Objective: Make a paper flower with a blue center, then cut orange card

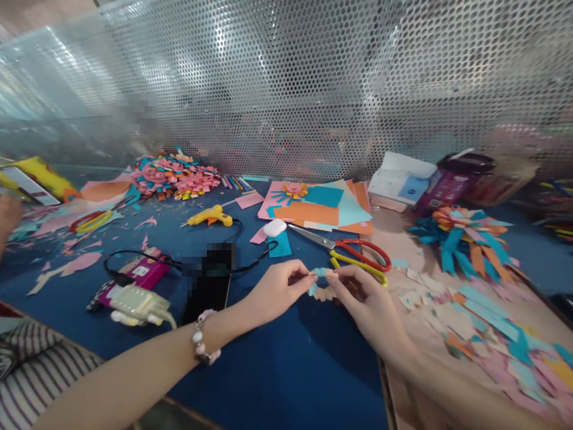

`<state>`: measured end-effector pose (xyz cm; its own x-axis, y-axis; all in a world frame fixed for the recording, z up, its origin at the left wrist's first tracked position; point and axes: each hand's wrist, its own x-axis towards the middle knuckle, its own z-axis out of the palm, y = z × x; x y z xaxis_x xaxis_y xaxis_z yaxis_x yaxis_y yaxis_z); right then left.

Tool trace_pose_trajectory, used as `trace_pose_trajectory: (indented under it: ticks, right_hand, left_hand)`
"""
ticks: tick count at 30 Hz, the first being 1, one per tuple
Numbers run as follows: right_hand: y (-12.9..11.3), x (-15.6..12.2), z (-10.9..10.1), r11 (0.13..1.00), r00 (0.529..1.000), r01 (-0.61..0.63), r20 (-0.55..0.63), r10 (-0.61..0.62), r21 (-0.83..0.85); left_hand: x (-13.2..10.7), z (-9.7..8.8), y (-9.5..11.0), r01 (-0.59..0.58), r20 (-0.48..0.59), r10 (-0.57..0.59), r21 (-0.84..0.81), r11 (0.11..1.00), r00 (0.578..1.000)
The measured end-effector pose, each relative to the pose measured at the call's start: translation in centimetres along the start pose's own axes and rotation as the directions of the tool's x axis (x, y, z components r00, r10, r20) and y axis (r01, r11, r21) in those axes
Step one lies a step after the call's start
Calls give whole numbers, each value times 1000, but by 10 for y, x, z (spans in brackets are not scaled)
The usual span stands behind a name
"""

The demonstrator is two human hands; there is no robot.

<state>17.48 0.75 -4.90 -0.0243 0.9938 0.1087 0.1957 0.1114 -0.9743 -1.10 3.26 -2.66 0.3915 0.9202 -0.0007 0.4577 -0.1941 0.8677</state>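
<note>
Between my two hands is a small ring of paper (pixel 320 272), light blue and cream, its lower edge cut into points. My left hand (pixel 286 280), with a beaded bracelet at the wrist, pinches its left side. On the other side, my right hand (pixel 362 292) grips the ring with thumb and fingers. Just beyond my right hand lie scissors (pixel 333 243) with red and yellow handles, blades partly open. A white earbud case (pixel 274 227) rests by a blue paper square (pixel 280 246) past my left hand.
A yellow glue gun (pixel 210 217) and its black cord lie left of centre, near a phone (pixel 208 280) and a magenta box (pixel 134 278). Coloured sheets (pixel 308 214), paper flower piles (pixel 174 173) and scraps (pixel 496 328) surround the hands. Another person's hand (pixel 6 218) is at far left.
</note>
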Motion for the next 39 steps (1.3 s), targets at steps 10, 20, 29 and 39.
trace_pose_trajectory:
  ticks: [10, 20, 29, 39]
  right_hand:
    - [-4, -1, -4, 995, 995, 102, -7, -102, -20]
    - [-7, -1, -3, 998, 999, 33, -5, -33, -61]
    - [-1, 0, -3, 997, 996, 74, 53, -76, 35]
    - [-3, -3, -9, 985, 984, 175, 43, -175, 11]
  left_hand:
    - [2, 0, 2, -2, 6, 2, -43, 999, 1000]
    - [1, -1, -1, -37, -28, 38, 47, 998, 999]
    - [-1, -2, 2, -88, -3, 89, 130, 988, 996]
    - [-3, -1, 9, -98, -5, 99, 75, 992, 995]
